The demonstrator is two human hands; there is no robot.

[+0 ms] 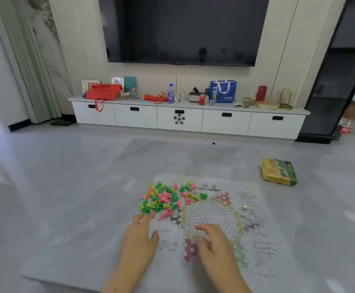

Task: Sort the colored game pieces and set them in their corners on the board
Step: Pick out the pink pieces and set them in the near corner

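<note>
Floor fills the head view, grey and tiled, with a paper game board (255, 220) spread flat on a pale mat. Its printed hexagon star shows a red corner at the far tip and another at the near tip, with yellowish bands along the sides. Loose cone-shaped game pieces (166, 199) (green, pink and yellow, all mixed) lie in a heap on the board's far left part, spilling just over its left edge. One small pale ball (245, 207) sits alone on the board to the right of the star.

Left hand (139, 237) lies near the board's left edge, palm down, fingers straight and slightly apart, the tips reaching the nearest pieces of the heap; a ring shows on one finger. Right hand (214, 240) hovers over the star's near red corner, its fingers (202, 228) loosely spread and bent; whether they hold a piece I cannot tell.

Farther right on the floor lies a yellow-green packet (279, 172). Against the far wall stands a low white cabinet (180, 121) cluttered with bags and bottles, under a dark television (183, 28).
</note>
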